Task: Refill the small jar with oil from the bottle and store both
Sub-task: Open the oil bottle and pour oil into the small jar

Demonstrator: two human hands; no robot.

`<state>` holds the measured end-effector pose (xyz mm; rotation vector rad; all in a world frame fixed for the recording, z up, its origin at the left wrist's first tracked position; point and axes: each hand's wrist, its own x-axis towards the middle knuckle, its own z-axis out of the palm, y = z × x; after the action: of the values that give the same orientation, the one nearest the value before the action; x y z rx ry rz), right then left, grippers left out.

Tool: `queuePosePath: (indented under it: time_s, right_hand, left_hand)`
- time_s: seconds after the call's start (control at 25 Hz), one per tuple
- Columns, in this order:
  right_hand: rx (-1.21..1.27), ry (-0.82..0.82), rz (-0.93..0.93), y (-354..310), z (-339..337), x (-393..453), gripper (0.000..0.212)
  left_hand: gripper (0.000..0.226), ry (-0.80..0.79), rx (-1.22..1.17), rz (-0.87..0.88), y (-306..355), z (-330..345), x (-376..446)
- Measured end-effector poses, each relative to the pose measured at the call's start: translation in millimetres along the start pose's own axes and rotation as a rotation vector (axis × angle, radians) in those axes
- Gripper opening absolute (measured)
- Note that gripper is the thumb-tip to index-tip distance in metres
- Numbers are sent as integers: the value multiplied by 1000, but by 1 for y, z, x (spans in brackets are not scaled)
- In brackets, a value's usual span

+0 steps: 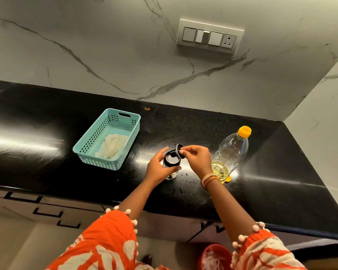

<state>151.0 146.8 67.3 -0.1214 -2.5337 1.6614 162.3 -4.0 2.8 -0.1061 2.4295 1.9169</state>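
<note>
Your left hand (158, 168) is wrapping around the small jar (171, 166), fingers curled behind it and the thumb lying across its front, holding it upright on the black surface (193, 129) near the front edge. Your right hand (197, 157) is pinching the jar's black lid (179, 151) between thumb and fingertips; the lid is standing tilted on edge right at the jar's open mouth, and you cannot tell from here whether it is touching the rim. Pale bangles (210, 179) are sitting on your right wrist.

The oil bottle (229, 154) is standing just to the right of your right hand, leaning away in this wide view, with its yellow cap (244, 131) on and yellow oil filling only the lowest part. A small yellow piece (228, 179) is showing at the bottle's base; what it is cannot be told.

To the left of the jar, well apart from it, a light blue perforated basket (90, 145) is sitting on the surface with a crumpled white cloth (110, 146) lying inside. Behind everything, the marble-patterned wall is carrying a switch panel (210, 37). Your orange and white sleeves (105, 244) are filling the bottom of the view, and a red bin (213, 257) is showing on the floor between them.
</note>
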Motion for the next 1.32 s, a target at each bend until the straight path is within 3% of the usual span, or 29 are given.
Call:
queuePosePath:
  time_s: [0.08, 0.16, 0.28, 0.4, 0.52, 0.6, 0.68, 0.76, 0.96, 1.08, 1.2, 1.32]
  right_hand:
    - [240, 25, 90, 3, -3, -9, 10]
    - [533, 1, 229, 5, -5, -18, 11]
    - [927, -47, 464, 3, -2, -30, 8]
    - [1033, -127, 524, 2, 8, -44, 10]
    - [1184, -224, 662, 2, 19, -59, 13]
    - [1253, -315, 756, 8, 26, -65, 16]
    - [1272, -387, 822, 16, 34, -70, 21]
    - [1238, -412, 874, 25, 41, -75, 20]
    - [1026, -331, 928, 32, 51, -85, 16]
    - [843, -257, 837, 35, 57, -82, 14]
    - [621, -257, 729, 31, 68, -77, 25]
    - [576, -262, 698, 26, 79, -71, 28]
  left_hand:
    - [104, 25, 15, -35, 4, -1, -6]
    - [101, 90, 87, 21, 9, -5, -13]
    - [74, 252, 298, 272, 18, -12, -24]
    - [36, 378, 305, 388, 26, -14, -31]
    - [8, 214, 32, 127, 35, -17, -37]
    - [15, 13, -238, -171, 41, -21, -45]
    - [19, -95, -343, -340, 38, -28, -52]
    - [17, -108, -400, -397, 26, -33, -57]
    - [10, 18, -482, -528, -3, -41, -63]
    - [9, 149, -409, -598, -18, -47, -59]
    - [10, 171, -285, -614, -24, -55, -49]
    - [11, 193, -171, -610, -30, -62, -36]
